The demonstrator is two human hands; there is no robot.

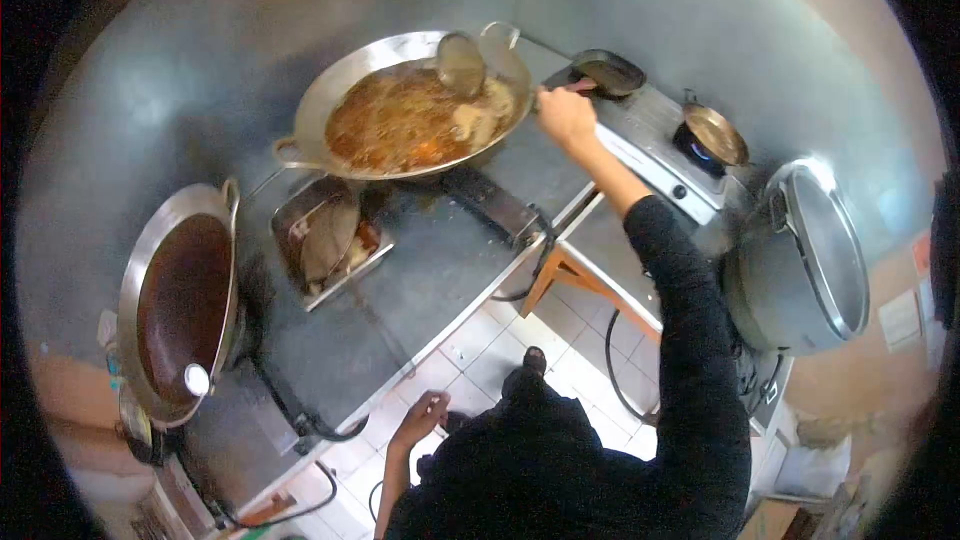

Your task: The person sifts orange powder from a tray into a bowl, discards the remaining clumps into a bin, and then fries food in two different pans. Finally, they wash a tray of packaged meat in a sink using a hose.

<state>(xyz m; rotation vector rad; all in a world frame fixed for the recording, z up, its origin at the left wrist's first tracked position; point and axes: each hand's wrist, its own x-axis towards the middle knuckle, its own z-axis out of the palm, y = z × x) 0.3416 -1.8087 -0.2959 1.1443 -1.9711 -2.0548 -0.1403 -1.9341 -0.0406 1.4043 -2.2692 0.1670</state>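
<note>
My right hand [567,118] is closed near the right rim of a large wok [312,120]. It grips the handle of a round skimmer [461,65], whose head hangs tilted over the bubbling brown oil [390,120]. Pale pieces of food [478,122] float in the oil at the right side. Low in front of my body, above the tiled floor, hangs my left hand [424,418], fingers loosely bent and apart, with nothing seen in it. A second skimmer [330,240] rests across a square metal tray [350,275] in front of the wok.
At left stands another wok [135,285] of dark liquid, with a white round thing [196,380] by its rim. To the right are a small stove [640,162] with a small pan [716,134] over a blue flame, a dark pan [608,73] and a big pot [765,280].
</note>
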